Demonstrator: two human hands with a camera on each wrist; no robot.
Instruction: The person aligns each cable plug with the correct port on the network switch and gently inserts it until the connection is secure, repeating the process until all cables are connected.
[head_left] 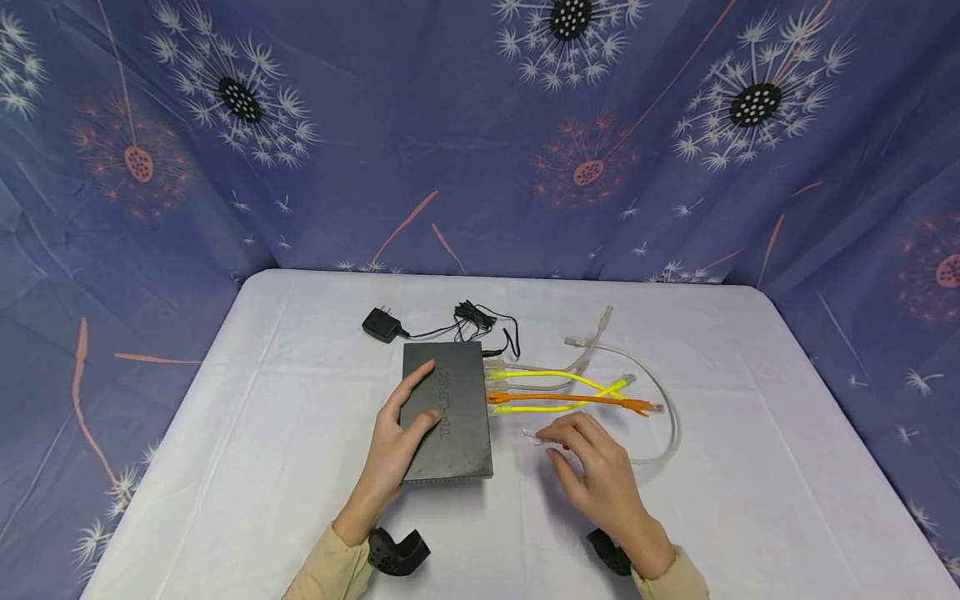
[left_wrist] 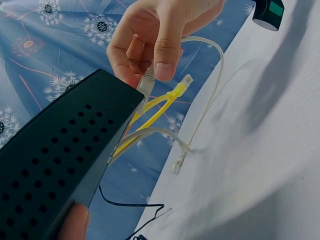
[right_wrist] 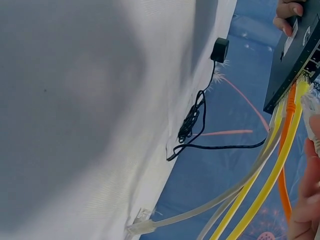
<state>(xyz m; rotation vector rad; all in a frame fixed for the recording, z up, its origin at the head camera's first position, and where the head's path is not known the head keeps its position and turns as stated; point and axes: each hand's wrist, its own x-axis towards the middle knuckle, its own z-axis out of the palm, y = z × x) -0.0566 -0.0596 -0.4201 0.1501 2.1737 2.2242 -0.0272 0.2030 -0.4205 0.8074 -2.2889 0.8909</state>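
My left hand [head_left: 390, 437] grips a black TP-LINK network switch [head_left: 461, 450], thumb and a finger on its top and other fingers underneath. In the wrist views the switch is tilted, its ports facing right. Plugged into that side are two yellow network cables [head_left: 551, 374], an orange network cable [head_left: 562, 399] and two grey ones [head_left: 536, 387]. Between thumb and fingers, my right hand [head_left: 596, 467] pinches the clear plug [left_wrist: 146, 86] of a white network cable [head_left: 677, 421]. In the head view this plug is just right of the switch, nearest its front ports.
Behind the switch lie a black power adapter [head_left: 382, 325] and its bundled cord [head_left: 474, 317], which runs to the switch. Loose cable ends [head_left: 600, 325] spread to the right on the white-covered table [head_left: 750, 500]. A patterned blue cloth [head_left: 420, 125] hangs behind.
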